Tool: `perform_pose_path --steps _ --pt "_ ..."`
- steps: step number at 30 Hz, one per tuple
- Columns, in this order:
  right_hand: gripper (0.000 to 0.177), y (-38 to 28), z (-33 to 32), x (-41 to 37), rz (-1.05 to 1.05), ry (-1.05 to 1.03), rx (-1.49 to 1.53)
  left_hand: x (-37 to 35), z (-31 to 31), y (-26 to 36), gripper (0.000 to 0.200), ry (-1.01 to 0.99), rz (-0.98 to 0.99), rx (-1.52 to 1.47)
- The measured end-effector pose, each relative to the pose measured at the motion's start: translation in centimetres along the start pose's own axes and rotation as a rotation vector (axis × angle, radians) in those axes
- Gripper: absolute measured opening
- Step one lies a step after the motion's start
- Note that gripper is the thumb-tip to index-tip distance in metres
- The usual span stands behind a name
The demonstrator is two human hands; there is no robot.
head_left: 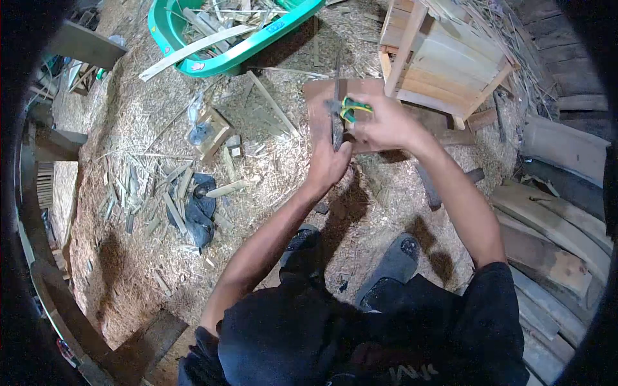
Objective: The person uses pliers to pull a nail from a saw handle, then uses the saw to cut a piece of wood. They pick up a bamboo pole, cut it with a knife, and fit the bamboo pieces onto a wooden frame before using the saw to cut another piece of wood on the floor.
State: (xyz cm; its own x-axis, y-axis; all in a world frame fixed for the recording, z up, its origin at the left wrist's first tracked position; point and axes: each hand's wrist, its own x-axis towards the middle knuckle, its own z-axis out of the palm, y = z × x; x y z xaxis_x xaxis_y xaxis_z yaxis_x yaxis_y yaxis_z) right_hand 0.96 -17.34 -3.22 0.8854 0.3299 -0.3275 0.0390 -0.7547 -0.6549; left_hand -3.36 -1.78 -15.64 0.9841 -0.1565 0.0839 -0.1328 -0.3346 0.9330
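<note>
Head view: R hand (384,121) grips green-and-yellow-handled pliers (346,109) at a long, thin dark strip (337,132), grasped by L hand (331,165) over flat brown board (315,96); best hold strip steady, L hand clear.

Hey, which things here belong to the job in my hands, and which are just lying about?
Likely in the job:
green-and-yellow-handled tool, in your right hand
dark strip, in your left hand
brown board, beneath both

Seemingly lying about:
green tub
slatted wooden box
pale stick

Fisheye distortion, dark corners, blurred right hand (383,124)
</note>
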Motion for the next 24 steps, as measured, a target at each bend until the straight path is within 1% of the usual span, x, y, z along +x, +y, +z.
perform_pose_path --steps 1,2,4,5,7,8,9,11,12,13,14,16,17,19,20,21,24 --pt "0.054 1.0 1.1 0.7 -0.352 0.373 -0.02 0.2 -0.1 0.3 0.063 -0.006 -0.001 -0.018" --pt "0.056 2.4 1.5 0.6 -0.299 0.445 0.066 0.0 -0.2 0.6 0.063 -0.039 -0.053 -0.058" --pt "0.059 0.9 0.8 0.0 -0.202 0.586 0.238 -0.3 -1.3 1.9 0.062 -0.104 -0.183 -0.162" --pt "0.063 2.1 1.5 0.3 -0.187 0.676 0.151 -0.4 -2.0 2.6 0.062 -0.141 -0.26 -0.227" --pt "0.063 2.5 2.8 -1.1 0.032 0.529 0.124 -0.3 -2.1 2.5 0.062 -0.132 -0.238 -0.27" --pt "0.064 2.8 3.5 -1.8 0.141 0.456 0.11 -0.2 -1.7 1.4 0.062 -0.086 -0.141 -0.245" --pt "0.062 3.4 4.1 -2.0 0.039 0.472 0.142 0.1 -1.8 1.6 0.062 -0.04 -0.047 -0.219" --pt "0.059 4.6 5.3 -2.1 0.056 0.51 0.151 0.2 -1.9 1.7 0.064 -0.11 -0.144 -0.22" --pt "0.058 4.1 5.4 -2.4 0.069 0.526 0.157 0.0 -1.9 1.9 0.065 -0.147 -0.197 -0.22" --pt "0.056 3.1 4.6 -2.6 0.121 0.481 0.133 0.0 -1.5 1.4 0.066 -0.094 -0.124 -0.142" --pt "0.054 3.1 4.9 -2.3 0.106 0.484 0.134 0.1 -1.0 0.6 0.067 -0.041 -0.046 -0.065" --pt "0.05 3.8 5.6 -1.5 0.075 0.495 0.133 0.1 -0.5 0.6 0.069 -0.025 -0.03 -0.038" --pt "0.037 4.6 6.1 -1.0 0.057 0.417 0.086 0.1 -0.6 0.7 0.069 -0.059 -0.092 -0.085" --pt "0.032 3.5 4.2 -1.2 0.141 0.188 0.105 0.0 -1.3 2.5 0.068 -0.105 -0.181 -0.185" --pt "0.03 3.0 3.6 -1.4 0.184 0.068 0.115 0.0 -1.3 2.4 0.067 -0.115 -0.174 -0.152" --pt "0.026 2.9 3.5 -1.4 0.128 0.214 0.038 0.0 -1.3 2.2 0.066 -0.125 -0.169 -0.122" --pt "0.028 2.6 2.3 -0.7 0.131 0.373 0.161 -0.2 -1.2 2.1 0.063 -0.111 -0.168 -0.145"
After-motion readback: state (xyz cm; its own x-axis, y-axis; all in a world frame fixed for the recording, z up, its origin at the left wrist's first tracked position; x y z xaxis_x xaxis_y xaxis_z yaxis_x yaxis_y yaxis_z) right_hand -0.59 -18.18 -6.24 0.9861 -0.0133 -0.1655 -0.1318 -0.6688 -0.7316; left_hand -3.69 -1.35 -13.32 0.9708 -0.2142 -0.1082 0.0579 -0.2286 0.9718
